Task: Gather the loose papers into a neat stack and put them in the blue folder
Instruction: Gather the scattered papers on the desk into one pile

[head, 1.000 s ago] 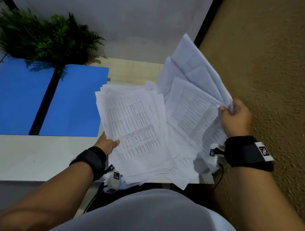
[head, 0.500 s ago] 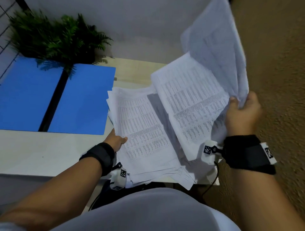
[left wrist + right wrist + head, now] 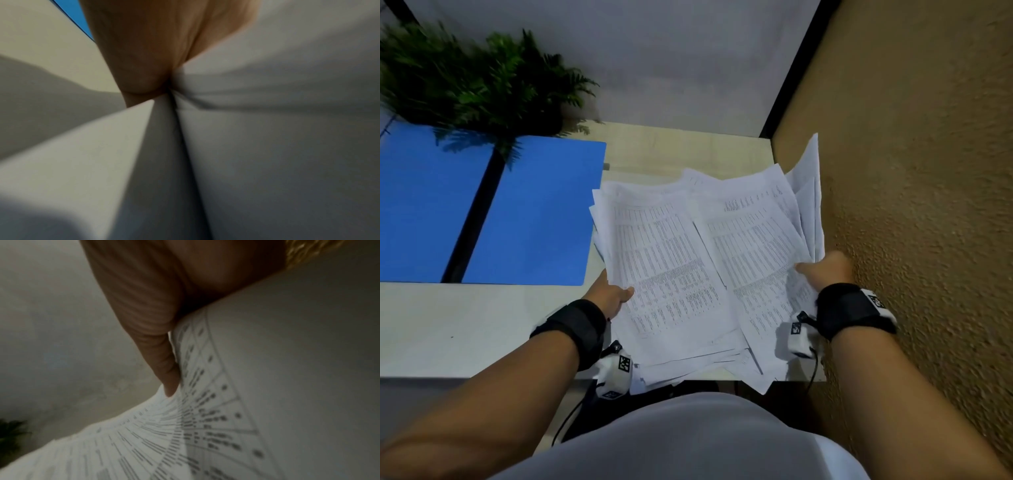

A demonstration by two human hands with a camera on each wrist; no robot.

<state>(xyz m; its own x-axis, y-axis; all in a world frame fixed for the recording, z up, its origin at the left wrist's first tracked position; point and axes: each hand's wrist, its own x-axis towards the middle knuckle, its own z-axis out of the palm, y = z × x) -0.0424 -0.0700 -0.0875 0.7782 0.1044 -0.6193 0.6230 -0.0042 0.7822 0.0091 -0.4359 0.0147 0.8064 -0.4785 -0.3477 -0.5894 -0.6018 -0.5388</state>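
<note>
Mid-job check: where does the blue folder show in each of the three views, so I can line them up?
Head: the blue folder lies open at left, beside the papers.
Left wrist: only a blue sliver at the top left edge.
Right wrist: not in it.
Shared landmark: the papers, held by both hands.

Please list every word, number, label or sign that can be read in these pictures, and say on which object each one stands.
No text can be read here.
Papers: rows of printed table text, too small and blurred to read in the head view and the right wrist view.
Wrist camera tags: black-and-white square code patterns, no letters.
Blue folder: no label visible.
</note>
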